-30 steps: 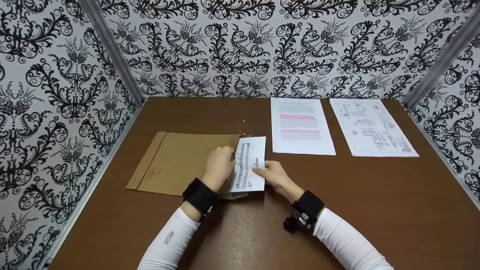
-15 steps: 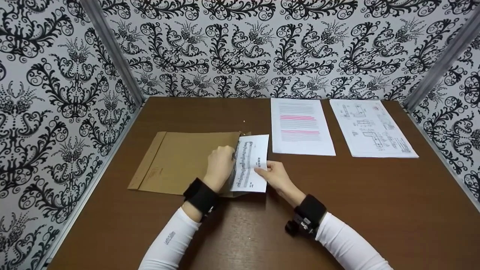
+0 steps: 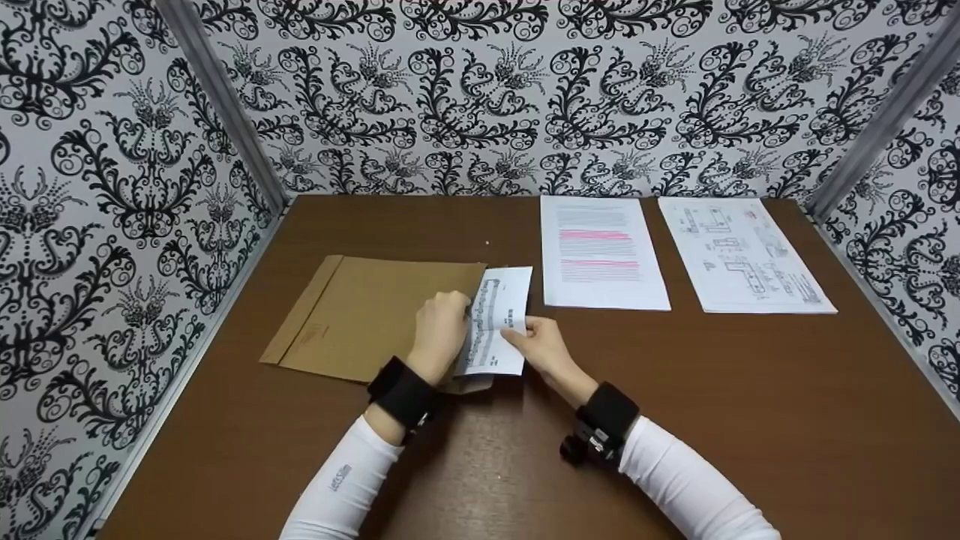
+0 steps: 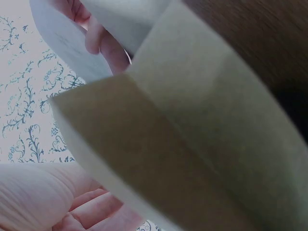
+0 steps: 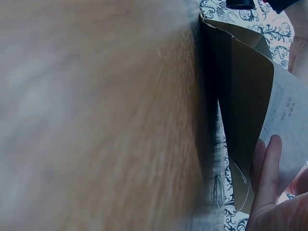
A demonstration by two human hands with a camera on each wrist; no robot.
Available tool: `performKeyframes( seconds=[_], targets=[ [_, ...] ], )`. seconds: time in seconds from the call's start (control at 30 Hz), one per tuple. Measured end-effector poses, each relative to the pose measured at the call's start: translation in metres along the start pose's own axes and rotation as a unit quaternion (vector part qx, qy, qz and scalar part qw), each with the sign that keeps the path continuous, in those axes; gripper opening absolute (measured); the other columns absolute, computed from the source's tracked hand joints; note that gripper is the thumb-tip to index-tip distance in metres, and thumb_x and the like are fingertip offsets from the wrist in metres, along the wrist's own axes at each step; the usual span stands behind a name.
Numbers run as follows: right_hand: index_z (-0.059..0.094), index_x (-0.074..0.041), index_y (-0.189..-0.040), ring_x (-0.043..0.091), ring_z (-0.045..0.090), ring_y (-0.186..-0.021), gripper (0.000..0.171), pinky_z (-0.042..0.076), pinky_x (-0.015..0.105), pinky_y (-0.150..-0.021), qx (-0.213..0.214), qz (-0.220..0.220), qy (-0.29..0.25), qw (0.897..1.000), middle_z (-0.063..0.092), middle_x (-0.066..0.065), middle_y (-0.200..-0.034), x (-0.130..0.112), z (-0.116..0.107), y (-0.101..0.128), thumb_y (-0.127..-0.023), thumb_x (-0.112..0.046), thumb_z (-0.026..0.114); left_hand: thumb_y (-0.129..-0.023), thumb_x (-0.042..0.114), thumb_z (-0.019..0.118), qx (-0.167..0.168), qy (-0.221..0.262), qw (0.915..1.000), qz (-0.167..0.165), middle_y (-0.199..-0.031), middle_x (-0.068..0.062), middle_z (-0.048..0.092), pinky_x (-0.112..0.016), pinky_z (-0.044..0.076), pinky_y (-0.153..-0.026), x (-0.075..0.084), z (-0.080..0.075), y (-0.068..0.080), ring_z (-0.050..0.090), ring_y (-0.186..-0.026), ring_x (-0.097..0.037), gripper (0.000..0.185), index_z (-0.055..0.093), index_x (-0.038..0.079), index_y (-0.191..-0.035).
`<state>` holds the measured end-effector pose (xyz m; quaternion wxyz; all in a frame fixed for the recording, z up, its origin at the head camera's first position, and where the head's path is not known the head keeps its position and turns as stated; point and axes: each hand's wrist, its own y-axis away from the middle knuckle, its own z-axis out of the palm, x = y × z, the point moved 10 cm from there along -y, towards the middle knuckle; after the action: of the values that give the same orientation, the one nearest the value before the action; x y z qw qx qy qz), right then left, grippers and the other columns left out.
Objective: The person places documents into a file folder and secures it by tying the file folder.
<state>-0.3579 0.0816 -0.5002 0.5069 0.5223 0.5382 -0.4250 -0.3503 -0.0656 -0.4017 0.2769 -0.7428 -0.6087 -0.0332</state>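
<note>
A brown paper envelope (image 3: pixel 382 300) lies on the table, its open end facing right. My left hand (image 3: pixel 440 326) grips the upper side of that opening; in the left wrist view the envelope's flap (image 4: pixel 207 96) fills much of the picture. White sheets printed like sheet music (image 3: pixel 501 304) stick out of the opening, their left part hidden inside. At their right edge my right hand (image 3: pixel 551 349) pinches them, thumb on top. In the right wrist view, fingers (image 5: pixel 270 166) lie against the paper beside the envelope's dark opening, where a thin string (image 5: pixel 243 180) hangs.
Two stacks of paper lie farther back on the brown table (image 3: pixel 675 420): a text page with pink highlighting (image 3: pixel 604 255) and, right of it, technical drawings (image 3: pixel 742 255). Patterned walls (image 3: pixel 480 97) stand behind and at both sides.
The envelope's left end has shifted slightly away and to the right. My right hand and the sheets moved a little right, then back left. Both grips stay the same.
</note>
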Motion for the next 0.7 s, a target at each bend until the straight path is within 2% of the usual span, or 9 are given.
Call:
performKeyframes(
  seconds=[0.23,0.43,0.7],
  targets=[
    [0.071,0.014,-0.108,0.007,0.068,-0.064,0.022,0.054,0.018,-0.058,-0.002,-0.009,0.016,1.0,0.076,0.03,-0.094,-0.003,0.007,-0.002,-0.095,-0.003,0.064,-0.085,-0.005,0.068,-0.003,-0.005,1.0,0.0,-0.084,-0.018,0.078,-0.052,0.058,-0.062,0.001,0.001,0.0,0.074,-0.075,-0.041,0.014,0.073,0.002,-0.074],
    [0.07,0.015,-0.108,0.012,0.073,-0.068,0.022,0.056,0.019,-0.059,0.0,-0.017,0.017,1.0,0.076,0.032,-0.095,-0.004,0.013,-0.005,-0.094,0.0,0.063,-0.085,-0.005,0.069,-0.005,-0.008,1.0,0.0,-0.085,-0.018,0.078,-0.052,0.059,-0.063,0.002,0.0,-0.001,0.075,-0.077,-0.04,0.014,0.074,0.002,-0.074],
    [0.07,0.015,-0.109,0.009,0.071,-0.065,0.022,0.056,0.019,-0.058,-0.004,0.002,0.001,1.0,0.076,0.031,-0.095,-0.003,0.013,-0.004,-0.095,0.0,0.063,-0.084,-0.005,0.068,-0.004,-0.014,0.9999,-0.01,-0.086,-0.018,0.078,-0.053,0.058,-0.063,-0.005,0.002,-0.002,0.075,-0.077,-0.042,0.013,0.075,0.003,-0.076]
  ],
)
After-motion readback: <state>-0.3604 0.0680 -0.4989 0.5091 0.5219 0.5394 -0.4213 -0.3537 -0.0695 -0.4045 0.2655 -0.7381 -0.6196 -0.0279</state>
